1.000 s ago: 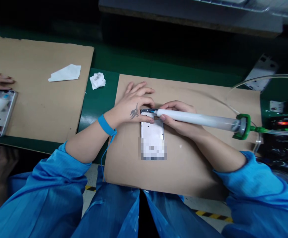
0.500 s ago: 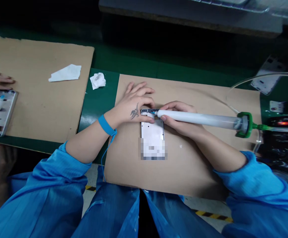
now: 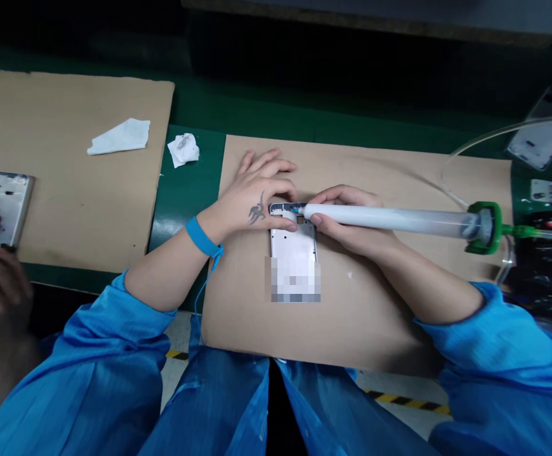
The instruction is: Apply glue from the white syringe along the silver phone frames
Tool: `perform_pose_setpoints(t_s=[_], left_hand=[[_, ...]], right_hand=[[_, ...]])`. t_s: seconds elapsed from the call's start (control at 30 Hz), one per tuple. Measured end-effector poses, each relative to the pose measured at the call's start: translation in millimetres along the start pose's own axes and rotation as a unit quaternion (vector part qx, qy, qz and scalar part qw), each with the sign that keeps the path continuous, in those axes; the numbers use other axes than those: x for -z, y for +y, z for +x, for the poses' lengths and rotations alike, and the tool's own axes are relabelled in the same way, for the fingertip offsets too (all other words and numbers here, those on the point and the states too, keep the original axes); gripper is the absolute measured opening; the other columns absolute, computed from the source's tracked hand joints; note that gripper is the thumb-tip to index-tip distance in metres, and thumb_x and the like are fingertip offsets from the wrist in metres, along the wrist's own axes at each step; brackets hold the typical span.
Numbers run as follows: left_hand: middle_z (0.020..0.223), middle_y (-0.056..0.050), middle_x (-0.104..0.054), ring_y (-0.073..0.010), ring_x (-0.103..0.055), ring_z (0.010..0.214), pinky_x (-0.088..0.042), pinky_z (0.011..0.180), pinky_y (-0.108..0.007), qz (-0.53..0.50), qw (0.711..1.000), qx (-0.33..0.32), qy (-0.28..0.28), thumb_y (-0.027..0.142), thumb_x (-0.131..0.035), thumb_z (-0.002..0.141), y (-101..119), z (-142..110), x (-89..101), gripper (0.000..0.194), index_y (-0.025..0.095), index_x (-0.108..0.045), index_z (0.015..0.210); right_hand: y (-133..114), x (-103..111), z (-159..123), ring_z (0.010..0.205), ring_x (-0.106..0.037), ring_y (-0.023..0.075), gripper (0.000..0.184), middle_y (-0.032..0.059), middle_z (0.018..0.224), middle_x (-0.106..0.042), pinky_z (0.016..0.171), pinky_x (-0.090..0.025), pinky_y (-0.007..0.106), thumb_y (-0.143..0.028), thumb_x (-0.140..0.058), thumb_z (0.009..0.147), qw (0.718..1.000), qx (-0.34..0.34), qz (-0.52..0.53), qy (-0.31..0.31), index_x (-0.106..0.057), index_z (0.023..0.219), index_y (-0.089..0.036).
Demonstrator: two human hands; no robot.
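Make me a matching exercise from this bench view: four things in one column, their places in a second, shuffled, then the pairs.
Things:
1. long white dispensing syringe with green end cap
2. silver metal phone frame
3. crumpled white tissue
4. flat white wipe

Places:
A. on the green belt between the boards
B. on the left cardboard board
C. gripped in the right hand
D. pinned under the left hand

Pairs: 1-C, 2-D, 3-A, 4-B

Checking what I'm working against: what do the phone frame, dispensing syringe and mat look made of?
Phone frame: likely metal, with a silvery sheen on its edges. Dispensing syringe: plastic, with a translucent white barrel and green end cap. Mat: brown cardboard, matte and flat.
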State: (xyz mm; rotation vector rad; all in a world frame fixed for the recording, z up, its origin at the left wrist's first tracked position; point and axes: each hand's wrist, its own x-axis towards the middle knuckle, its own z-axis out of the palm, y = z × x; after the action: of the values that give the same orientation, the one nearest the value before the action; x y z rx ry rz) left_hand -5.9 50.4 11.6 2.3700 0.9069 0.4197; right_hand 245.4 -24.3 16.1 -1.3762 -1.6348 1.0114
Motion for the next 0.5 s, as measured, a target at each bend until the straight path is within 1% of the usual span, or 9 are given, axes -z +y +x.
perform_pose_setpoints(t_s=[0.13, 0.27, 0.4, 0.5], left_hand=[[0.163, -0.009, -0.064, -0.0474, -0.032, 0.172, -0.006, 0.143, -0.078, -0.005, 1.0, -0.005, -0.003, 0.076, -0.095, 0.078, 0.6, -0.1, 2.2, 0.057, 0.03, -0.084, 0.11], [0.163, -0.009, -0.063, -0.0475, -0.031, 0.173, -0.006, 0.142, -0.078, -0.01, 1.0, -0.004, -0.007, 0.075, -0.094, 0.08, 1.4, -0.5, 3.7, 0.056, 0.03, -0.083, 0.11], [0.163, -0.009, -0.063, -0.0473, -0.031, 0.173, -0.005, 0.143, -0.077, -0.016, 1.0, -0.005, -0.004, 0.075, -0.095, 0.079, 0.8, -0.3, 3.1, 0.056, 0.029, -0.084, 0.109], [0.163, -0.01, -0.063, -0.0472, -0.03, 0.173, -0.005, 0.142, -0.077, -0.018, 1.0, -0.006, -0.005, 0.076, -0.094, 0.078, 0.2, -0.2, 3.0, 0.057, 0.029, -0.084, 0.109]], right_hand=[[2.4, 1.3, -0.5, 0.073, -0.077, 0.0244, 0.03, 0.0061, 0.089, -0.084, 0.065, -0.065, 0.038, -0.054, -0.094, 0.084, 1.0, -0.006, -0.002, -0.004, -0.082, 0.096, -0.029], [4.6, 1.5, -1.3, 0.075, -0.078, 0.0247, 0.029, 0.007, 0.091, -0.084, 0.068, -0.066, 0.038, -0.052, -0.094, 0.085, 1.0, -0.011, 0.0, 0.0, -0.082, 0.098, -0.029], [3.6, 0.9, -0.9, 0.074, -0.077, 0.0246, 0.032, 0.0066, 0.091, -0.084, 0.068, -0.066, 0.038, -0.054, -0.095, 0.084, 1.0, 0.0, -0.01, 0.001, -0.082, 0.098, -0.029], [2.2, 0.0, -0.4, 0.074, -0.078, 0.0235, 0.033, 0.0055, 0.09, -0.085, 0.068, -0.066, 0.036, -0.054, -0.095, 0.083, 1.0, -0.004, -0.016, -0.002, -0.082, 0.097, -0.027]])
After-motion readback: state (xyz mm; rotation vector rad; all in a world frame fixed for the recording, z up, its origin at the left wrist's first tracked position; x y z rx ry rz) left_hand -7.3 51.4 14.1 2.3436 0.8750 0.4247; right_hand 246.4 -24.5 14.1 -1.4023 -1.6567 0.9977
